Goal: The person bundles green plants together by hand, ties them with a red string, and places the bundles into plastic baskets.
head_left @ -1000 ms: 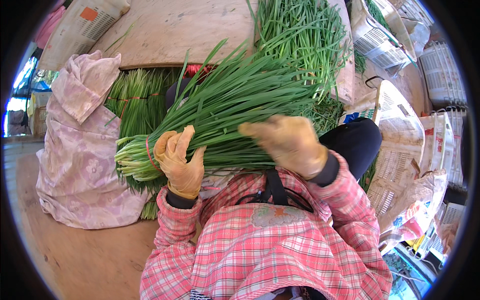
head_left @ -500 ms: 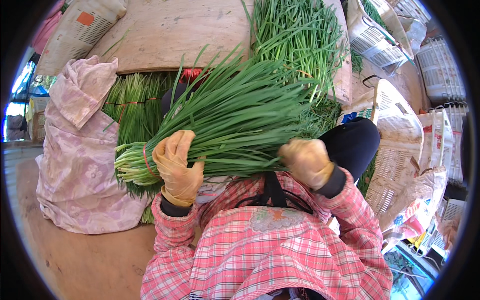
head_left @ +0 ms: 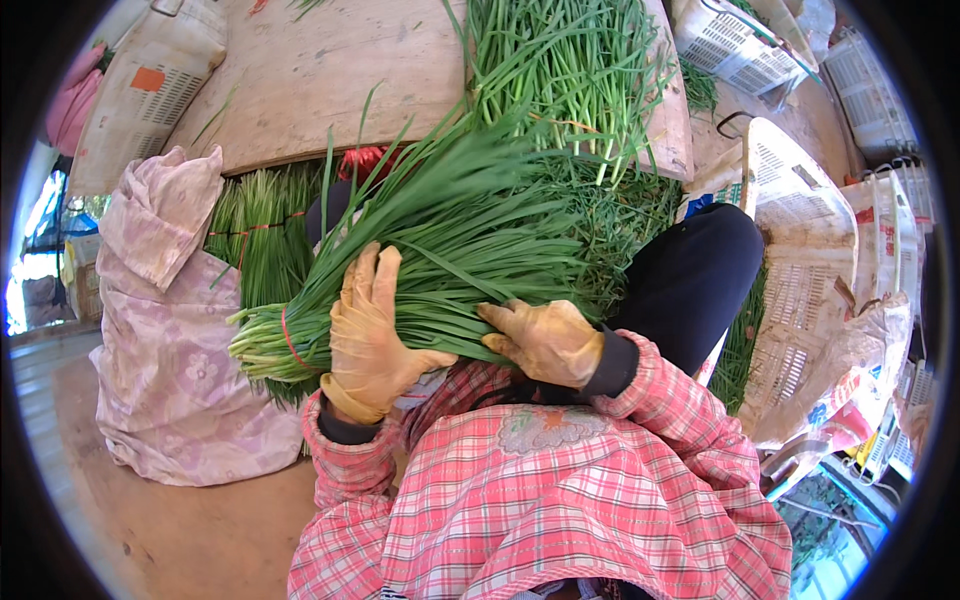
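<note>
A large bunch of garlic chives (head_left: 470,225) lies across my lap, its pale cut ends to the left and its long green leaves fanning right. A red band (head_left: 290,338) circles it near the cut ends. My left hand (head_left: 370,335), in a yellowish glove, rests on the bunch just right of the band, fingers stretched out and thumb pointing right. My right hand (head_left: 550,342), gloved alike, is at the near edge of the leaves, with its fingers and thumb bent around some of them.
Banded bunches of chives (head_left: 262,230) stand at the left beside a pale floral cloth (head_left: 200,370). Ahead is a wooden board (head_left: 330,80) with a loose pile of chives (head_left: 570,80) on it. White plastic crates (head_left: 800,210) line the right side. Loose leaves lie beside my knee (head_left: 695,265).
My right hand has moved left along the leaves, closer to my left hand. My left hand's fingers have straightened and shifted slightly right. The leaves are gathered a little closer in.
</note>
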Tool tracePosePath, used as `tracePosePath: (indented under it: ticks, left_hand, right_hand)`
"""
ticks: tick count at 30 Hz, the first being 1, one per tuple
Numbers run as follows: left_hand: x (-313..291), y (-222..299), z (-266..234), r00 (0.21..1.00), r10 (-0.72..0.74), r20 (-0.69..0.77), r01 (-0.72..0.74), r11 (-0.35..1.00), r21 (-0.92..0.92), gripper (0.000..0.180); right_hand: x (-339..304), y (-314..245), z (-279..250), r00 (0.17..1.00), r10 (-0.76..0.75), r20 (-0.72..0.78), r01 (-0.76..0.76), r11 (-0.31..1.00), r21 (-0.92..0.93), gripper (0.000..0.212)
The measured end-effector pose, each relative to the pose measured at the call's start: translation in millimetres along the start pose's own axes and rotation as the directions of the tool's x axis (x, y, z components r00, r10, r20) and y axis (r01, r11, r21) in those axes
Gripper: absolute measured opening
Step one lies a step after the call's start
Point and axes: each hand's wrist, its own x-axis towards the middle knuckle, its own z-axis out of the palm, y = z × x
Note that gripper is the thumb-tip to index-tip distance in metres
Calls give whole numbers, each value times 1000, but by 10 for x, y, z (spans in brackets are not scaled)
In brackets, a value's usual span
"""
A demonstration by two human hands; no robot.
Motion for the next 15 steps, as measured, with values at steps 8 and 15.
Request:
tracePosePath:
  ticks: [8, 15]
  left_hand:
    - [37, -145, -39, 993, -118, 8, 115, 955, -273, 88]
    - [22, -187, 167, 903, -424, -70, 354, 827, -437, 41]
  right_hand:
    - [-397, 404, -545, 977, 109, -183, -117, 993, -34, 21]
    - [1, 416, -691, 848, -115, -518, 78, 993, -92, 23]
